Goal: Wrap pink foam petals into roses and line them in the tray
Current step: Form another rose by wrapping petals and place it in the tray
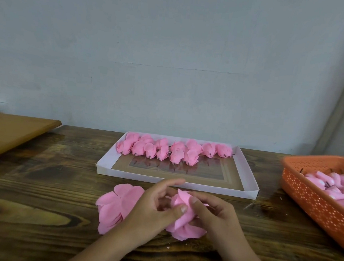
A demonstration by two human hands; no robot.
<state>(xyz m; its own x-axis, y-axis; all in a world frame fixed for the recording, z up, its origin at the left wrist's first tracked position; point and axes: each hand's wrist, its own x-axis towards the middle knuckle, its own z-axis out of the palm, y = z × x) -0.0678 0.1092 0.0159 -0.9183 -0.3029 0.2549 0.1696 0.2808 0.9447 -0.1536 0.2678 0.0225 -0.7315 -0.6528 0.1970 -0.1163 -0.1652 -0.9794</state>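
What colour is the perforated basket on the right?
Orange perforated plastic basket, best seen in the head view.

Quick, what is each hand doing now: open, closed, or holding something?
Left hand: thumb and fingers pinch the half-wrapped rose.
Right hand: grips the same rose from the other side.
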